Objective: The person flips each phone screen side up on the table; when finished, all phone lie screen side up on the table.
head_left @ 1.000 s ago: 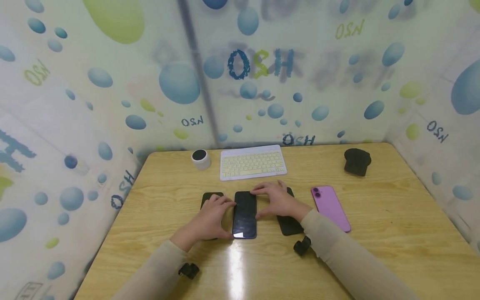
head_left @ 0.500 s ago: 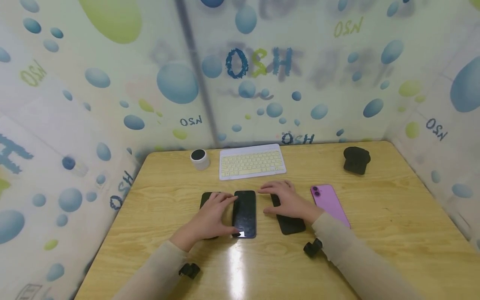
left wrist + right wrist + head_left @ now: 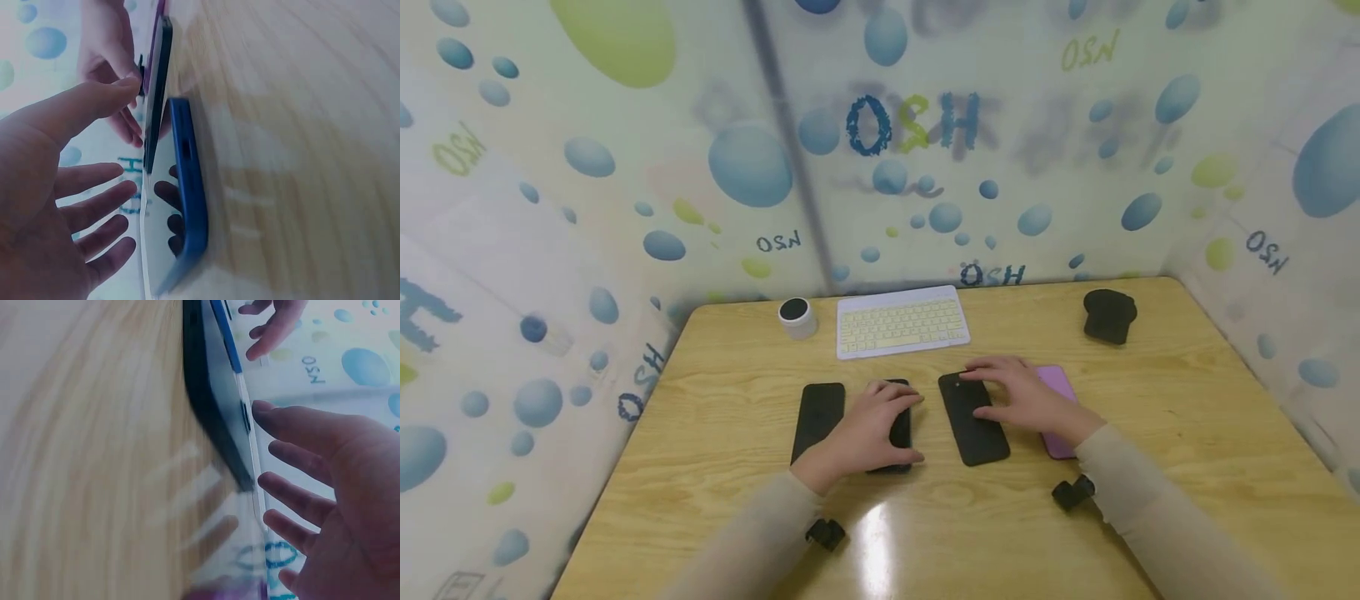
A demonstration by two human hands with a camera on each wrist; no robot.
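Taking the middle of the phone row as the dial's centre, both hands hung over the phones with nothing held. The left hand (image 3: 867, 433) spanned the blue-edged phone (image 3: 901, 433), just on the 9 o'clock side; its grip was wide, thumb towards the near end and fingertips towards the far end, a spread that seemed suited to framing the phone's length. Fingers reflected in its glossy upturned face, so they sat above rather than round it. The right hand's (image 3: 1026, 396) grip was also wide, over the 3 o'clock side of the black phone (image 3: 976, 425); whether its thumb touched the edge I could not tell.

The dark phone (image 3: 817, 417) lay at 9 o'clock and the pink phone (image 3: 1056, 383) at 3, partly hidden by the right hand. All four lay flat on the counter (image 3: 1187, 400) with gaps between, probably leaving room for fingers. The keyboard (image 3: 904, 323) towards 12, white jar (image 3: 797, 319) at 10 and black object (image 3: 1109, 317) at 2 stood farther back, perhaps to keep the near side workable.
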